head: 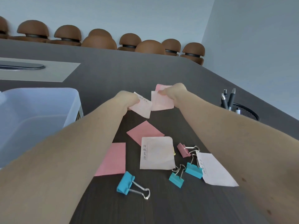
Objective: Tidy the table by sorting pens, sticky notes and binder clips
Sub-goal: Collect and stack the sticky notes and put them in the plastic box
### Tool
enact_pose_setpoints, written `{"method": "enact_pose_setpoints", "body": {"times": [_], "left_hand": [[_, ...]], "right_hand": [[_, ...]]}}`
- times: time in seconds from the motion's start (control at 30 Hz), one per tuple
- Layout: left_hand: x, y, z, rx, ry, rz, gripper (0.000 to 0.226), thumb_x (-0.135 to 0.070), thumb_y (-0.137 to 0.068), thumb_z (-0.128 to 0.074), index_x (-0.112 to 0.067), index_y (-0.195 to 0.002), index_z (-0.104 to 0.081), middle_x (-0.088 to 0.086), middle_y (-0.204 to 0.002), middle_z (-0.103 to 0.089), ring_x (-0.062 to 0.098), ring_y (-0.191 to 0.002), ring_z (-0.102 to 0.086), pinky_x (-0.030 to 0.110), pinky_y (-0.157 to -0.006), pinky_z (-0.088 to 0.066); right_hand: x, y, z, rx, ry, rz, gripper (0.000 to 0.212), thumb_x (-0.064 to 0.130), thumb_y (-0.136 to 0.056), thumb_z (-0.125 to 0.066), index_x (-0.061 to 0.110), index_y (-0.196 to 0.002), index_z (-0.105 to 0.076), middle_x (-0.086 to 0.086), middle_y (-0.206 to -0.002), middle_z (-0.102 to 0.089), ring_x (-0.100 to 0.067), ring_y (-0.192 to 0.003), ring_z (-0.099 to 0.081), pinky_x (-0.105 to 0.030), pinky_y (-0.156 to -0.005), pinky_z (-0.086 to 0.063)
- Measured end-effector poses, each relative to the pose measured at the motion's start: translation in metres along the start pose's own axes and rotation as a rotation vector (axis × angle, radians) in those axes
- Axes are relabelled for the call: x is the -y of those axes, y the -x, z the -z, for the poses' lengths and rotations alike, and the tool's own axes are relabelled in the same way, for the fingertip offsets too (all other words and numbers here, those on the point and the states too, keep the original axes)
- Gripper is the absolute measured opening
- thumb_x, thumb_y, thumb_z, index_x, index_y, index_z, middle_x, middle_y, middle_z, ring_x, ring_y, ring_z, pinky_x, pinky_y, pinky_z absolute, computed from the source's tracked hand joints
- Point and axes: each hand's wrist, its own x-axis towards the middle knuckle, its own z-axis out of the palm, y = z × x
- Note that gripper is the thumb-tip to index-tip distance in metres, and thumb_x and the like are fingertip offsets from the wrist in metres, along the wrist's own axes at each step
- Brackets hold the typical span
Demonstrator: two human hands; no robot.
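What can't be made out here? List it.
- Head view: clear bin's inside, blurred by its frosted wall.
- Writing on the note in the left hand, too small.
- Yellow clip, mostly under the white note.
- Mesh pen cup's base, behind the right forearm.
- Right hand's fingertips, tucked behind its notes.

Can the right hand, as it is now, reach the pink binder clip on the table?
Probably not yet: the right hand already pinches pale pink sticky notes. Nothing covers the pink binder clip beside that forearm.
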Motion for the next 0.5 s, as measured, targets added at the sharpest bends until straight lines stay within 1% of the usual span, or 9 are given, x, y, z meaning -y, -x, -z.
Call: {"method": "enact_pose_setpoints", "body": {"times": [0.03, 0.07, 0.1, 0.17, 0.27, 0.3, 0.4, 0.47, 0.5], "left_hand": [[-0.002, 0.009, 0.003, 0.001, 0.06, 0.002, 0.005, -0.011, -0.092, -0.054, -0.012, -0.088, -0.055, 0.003, -0.088, -0.059, 0.018, -0.075, -0.055, 0.023, -0.063, -0.037], [0.0, 0.012, 0.008, 0.027, 0.077, 0.012, 0.008, -0.012, -0.091, -0.057, -0.014, -0.099, -0.057, 0.002, -0.096, -0.062, 0.017, -0.081, -0.057, 0.025, -0.072, -0.038], [0.004, 0.016, 0.012, 0.049, 0.069, 0.022, 0.016, -0.013, -0.09, -0.06, -0.016, -0.105, -0.058, 0.0, -0.098, -0.064, 0.014, -0.081, -0.058, 0.026, -0.076, -0.038], [0.008, 0.029, 0.02, 0.084, 0.036, 0.053, 0.017, -0.016, -0.088, -0.064, -0.018, -0.104, -0.06, -0.004, -0.089, -0.066, 0.008, -0.071, -0.056, 0.022, -0.07, -0.039], [0.011, 0.046, 0.031, 0.062, 0.1, 0.082, 0.006, -0.015, -0.088, -0.065, -0.018, -0.089, -0.06, -0.005, -0.08, -0.062, 0.006, -0.064, -0.053, 0.017, -0.059, -0.037], [0.012, 0.051, 0.034, 0.041, 0.129, 0.084, 0.006, -0.015, -0.089, -0.064, -0.018, -0.09, -0.059, -0.005, -0.082, -0.062, 0.006, -0.064, -0.053, 0.017, -0.058, -0.038], [0.014, 0.063, 0.038, 0.037, 0.265, 0.073, 0.017, -0.011, -0.091, -0.061, -0.016, -0.106, -0.055, -0.002, -0.085, -0.063, 0.007, -0.068, -0.057, 0.016, -0.056, -0.041], [0.018, 0.075, 0.033, 0.071, 0.262, 0.07, 0.018, -0.007, -0.092, -0.06, -0.013, -0.107, -0.055, 0.0, -0.082, -0.062, 0.008, -0.067, -0.057, 0.014, -0.052, -0.043], [0.022, 0.079, 0.029, 0.084, 0.229, 0.068, 0.016, -0.006, -0.091, -0.061, -0.011, -0.105, -0.057, 0.001, -0.084, -0.063, 0.008, -0.067, -0.058, 0.013, -0.05, -0.044]], "right_hand": [[0.005, 0.005, 0.003, -0.007, -0.014, 0.015, 0.055, 0.019, -0.081, -0.074, 0.0, -0.127, -0.049, -0.012, -0.127, -0.059, -0.029, -0.116, -0.06, -0.039, -0.101, -0.048], [0.009, 0.011, 0.006, -0.009, -0.023, 0.018, 0.055, 0.019, -0.08, -0.074, 0.0, -0.126, -0.05, -0.011, -0.126, -0.06, -0.029, -0.115, -0.06, -0.04, -0.101, -0.049], [0.011, 0.018, 0.008, 0.0, -0.035, 0.023, 0.055, 0.02, -0.079, -0.075, 0.001, -0.125, -0.051, -0.011, -0.126, -0.061, -0.029, -0.114, -0.061, -0.04, -0.1, -0.049], [0.014, 0.03, 0.013, 0.01, -0.029, 0.024, 0.051, 0.02, -0.077, -0.076, 0.002, -0.12, -0.056, -0.01, -0.123, -0.063, -0.029, -0.112, -0.063, -0.04, -0.099, -0.051], [0.011, 0.047, 0.019, 0.01, -0.049, 0.025, 0.035, 0.016, -0.075, -0.077, 0.003, -0.104, -0.062, -0.008, -0.108, -0.067, -0.028, -0.105, -0.067, -0.04, -0.094, -0.054], [0.009, 0.051, 0.021, 0.02, -0.06, 0.015, 0.034, 0.014, -0.073, -0.078, 0.001, -0.102, -0.064, -0.007, -0.107, -0.068, -0.028, -0.103, -0.068, -0.041, -0.093, -0.055], [-0.001, 0.062, 0.024, 0.059, -0.083, -0.011, 0.041, 0.01, -0.07, -0.08, 0.001, -0.109, -0.07, -0.011, -0.113, -0.071, -0.028, -0.101, -0.07, -0.042, -0.092, -0.056], [-0.009, 0.068, 0.024, 0.066, -0.099, -0.025, 0.043, 0.009, -0.069, -0.08, 0.002, -0.11, -0.069, -0.011, -0.112, -0.071, -0.028, -0.1, -0.07, -0.043, -0.091, -0.056], [-0.012, 0.072, 0.024, 0.069, -0.113, -0.033, 0.044, 0.009, -0.069, -0.081, 0.002, -0.11, -0.069, -0.012, -0.112, -0.071, -0.028, -0.099, -0.07, -0.043, -0.09, -0.056]]}}
